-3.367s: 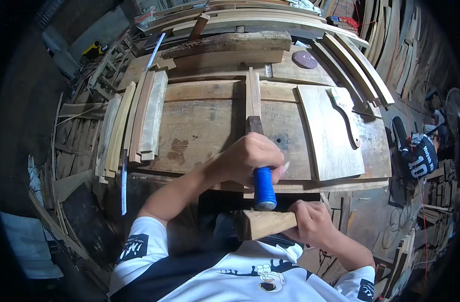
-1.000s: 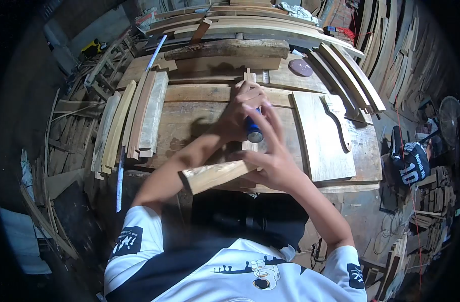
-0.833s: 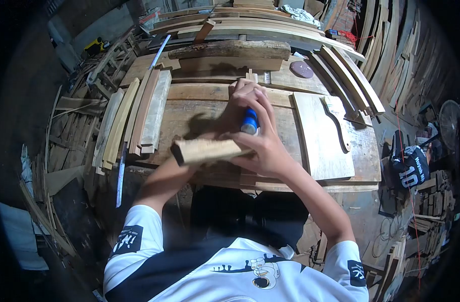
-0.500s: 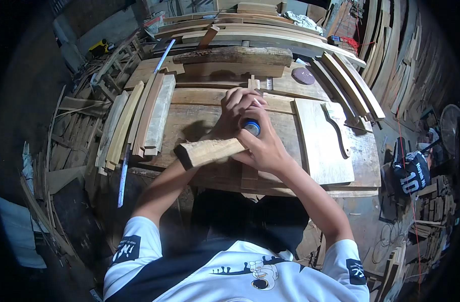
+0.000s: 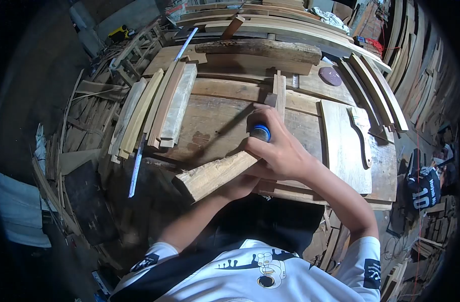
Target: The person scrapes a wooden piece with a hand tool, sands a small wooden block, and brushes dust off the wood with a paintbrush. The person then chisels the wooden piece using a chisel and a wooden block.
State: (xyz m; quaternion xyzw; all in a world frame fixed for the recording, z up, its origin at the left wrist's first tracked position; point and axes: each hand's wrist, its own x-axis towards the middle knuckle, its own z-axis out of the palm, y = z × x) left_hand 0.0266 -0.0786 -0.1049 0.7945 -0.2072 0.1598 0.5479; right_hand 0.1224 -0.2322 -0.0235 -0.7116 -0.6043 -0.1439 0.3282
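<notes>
My right hand (image 5: 285, 148) is closed around an upright round handle with a blue ring (image 5: 260, 132), whose grey end faces up. The lower part of that tool is hidden by my fingers. A rough, squared wooden block (image 5: 215, 173) slants from beneath this hand toward the lower left, its far end over the bench edge. My left hand (image 5: 242, 186) is below the block and appears to grip its hidden right end; most of its fingers are covered. Just beyond my hands, a narrow wooden strip (image 5: 279, 93) lies on the workbench (image 5: 215, 113).
Several wood strips (image 5: 162, 105) and a metal ruler (image 5: 136, 171) lie at the left. On the right are a pale board (image 5: 340, 151), a paintbrush (image 5: 362, 133) and a purple sanding disc (image 5: 330, 76). A rough log (image 5: 260, 49) stretches across the back.
My left hand has come down from beside the right hand to below the block. The block now slants more steeply. My right hand keeps the blue-ringed handle, while the view has shifted.
</notes>
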